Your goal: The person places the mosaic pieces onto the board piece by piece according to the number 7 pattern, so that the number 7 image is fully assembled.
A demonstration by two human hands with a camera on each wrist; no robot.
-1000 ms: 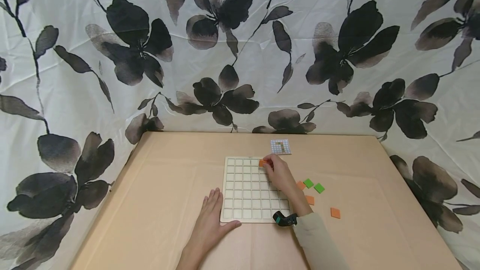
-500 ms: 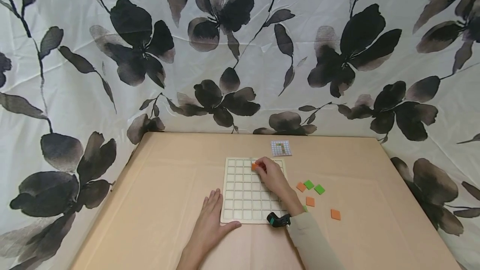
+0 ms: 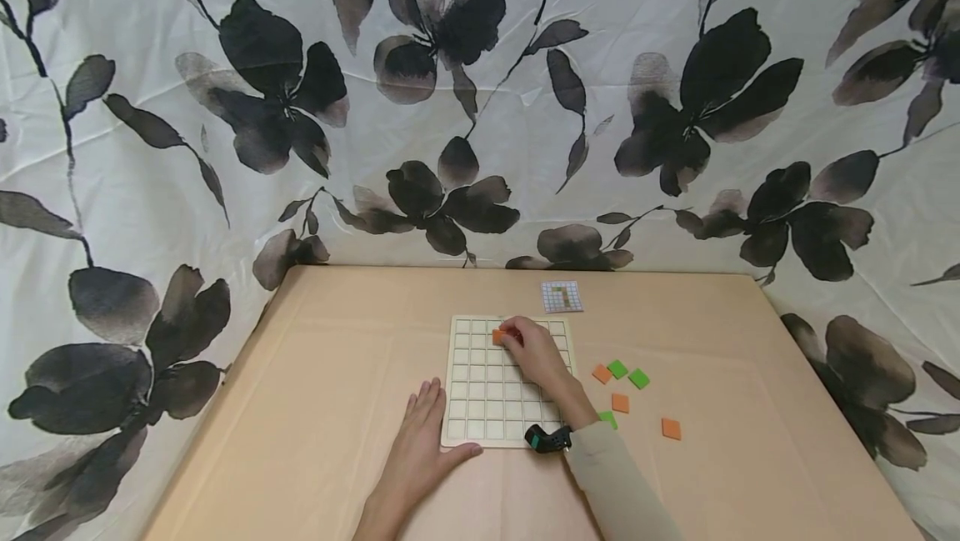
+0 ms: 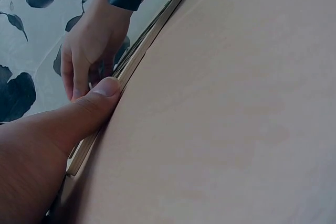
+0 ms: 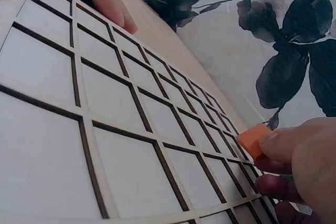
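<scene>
A pale wooden grid board (image 3: 477, 395) with square cells lies on the table. Over its far part, my right hand (image 3: 534, 353) pinches an orange square tile (image 3: 498, 338) between thumb and fingertips. In the right wrist view that tile (image 5: 255, 139) is tilted at the far cells; I cannot tell whether it touches the board. My left hand (image 3: 422, 441) lies along the board's left edge with fingers straight, its thumb at the near left corner. In the left wrist view the thumb (image 4: 86, 111) rests against the board's edge (image 4: 137, 56).
Right of the board lie loose orange tiles (image 3: 620, 403) and green tiles (image 3: 639, 378), one green tile partly behind the right sleeve. A small printed grid card (image 3: 562, 297) lies beyond the board. Floral cloth (image 3: 555, 107) hangs behind the table (image 3: 322, 358).
My right hand has moved left across the far rows of the board, carrying the orange tile, and slightly nearer. A green tile beside the sleeve has come into view. My left hand stays put.
</scene>
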